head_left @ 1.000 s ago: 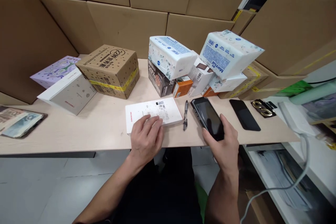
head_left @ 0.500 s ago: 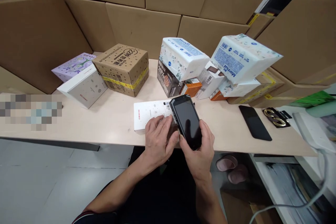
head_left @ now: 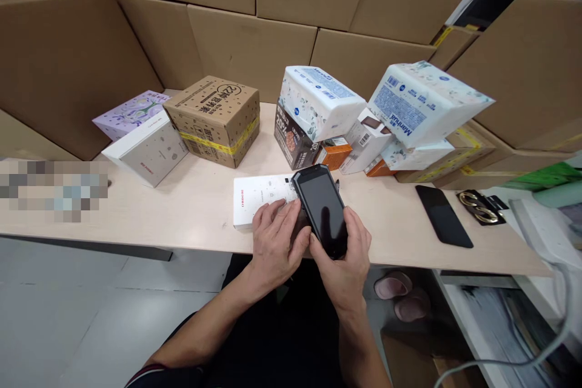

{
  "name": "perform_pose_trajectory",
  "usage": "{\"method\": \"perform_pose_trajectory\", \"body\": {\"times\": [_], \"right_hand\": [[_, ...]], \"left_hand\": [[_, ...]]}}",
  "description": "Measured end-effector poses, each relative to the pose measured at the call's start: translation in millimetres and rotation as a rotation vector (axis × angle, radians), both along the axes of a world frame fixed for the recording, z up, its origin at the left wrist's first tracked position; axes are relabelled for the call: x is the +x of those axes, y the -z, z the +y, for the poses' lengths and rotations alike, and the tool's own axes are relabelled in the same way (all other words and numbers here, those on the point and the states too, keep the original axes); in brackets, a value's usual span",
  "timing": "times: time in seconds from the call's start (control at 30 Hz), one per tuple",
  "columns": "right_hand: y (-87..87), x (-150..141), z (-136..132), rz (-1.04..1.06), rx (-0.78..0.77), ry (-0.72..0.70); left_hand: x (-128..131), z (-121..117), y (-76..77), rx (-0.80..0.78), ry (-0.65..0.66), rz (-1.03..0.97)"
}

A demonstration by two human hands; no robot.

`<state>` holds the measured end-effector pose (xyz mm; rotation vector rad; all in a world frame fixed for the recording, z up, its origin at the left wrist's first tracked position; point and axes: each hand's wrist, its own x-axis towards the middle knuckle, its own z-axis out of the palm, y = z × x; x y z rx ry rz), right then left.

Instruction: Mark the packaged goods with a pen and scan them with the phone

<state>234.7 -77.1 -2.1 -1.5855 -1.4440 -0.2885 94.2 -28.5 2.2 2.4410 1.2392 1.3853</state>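
A rugged black handheld phone (head_left: pixel 324 203) with a dark screen is tilted up just above the table's front edge. My right hand (head_left: pixel 348 251) grips its lower right side, thumb at the bottom edge and fingers along the right edge. On the other side, my left hand (head_left: pixel 278 239) has its thumb and fingertips against the phone's left edge; what lies under its palm is hidden. Behind the left fingers lies a flat white box (head_left: pixel 254 197) with red lettering, partly covered by the hand and the phone.
At the left stand a taped cardboard box (head_left: pixel 213 118), a white box (head_left: pixel 152 148) and a purple box (head_left: pixel 131 112). Tissue packs (head_left: pixel 321 100) rest on smaller boxes behind the phone. Rightward lie a black smartphone (head_left: pixel 443 215) and gold-coloured rings (head_left: pixel 477 206) on the table (head_left: pixel 182 212).
The view has shifted slightly, so the surroundings sit a little further right. Both hands and the phone keep nearly the same pose.
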Motion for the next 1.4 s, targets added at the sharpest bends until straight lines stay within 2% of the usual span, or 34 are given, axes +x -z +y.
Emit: {"method": "perform_pose_trajectory", "body": {"times": [0.27, 0.83, 0.93, 1.03, 1.17, 1.3, 1.4], "right_hand": [[-4.4, 5, 1, -0.049, 0.038, -0.042], [-7.2, 12, -1, -0.117, 0.068, 0.04], [-6.0, 28, -4, -0.131, 0.052, 0.109], [-3.3, 57, -8, -0.154, 0.013, 0.221], [2.4, 98, -14, -0.168, -0.072, 0.294], [7.8, 122, -15, -0.161, -0.165, 0.326], [11.2, 130, -14, -0.138, -0.22, 0.337]], "left_hand": [[1, 0, 2.1, -0.009, -0.001, -0.028], [0, -4, -3.0, 0.049, -0.046, 0.036], [-18, 0, -12.8, 0.046, -0.054, 0.125], [-48, 16, -27.6, -0.005, -0.08, 0.268], [-83, 44, -44.7, -0.196, -0.019, 0.485], [-96, 65, -50.7, -0.407, 0.07, 0.618], [-97, 71, -50.7, -0.463, 0.145, 0.646]]}}
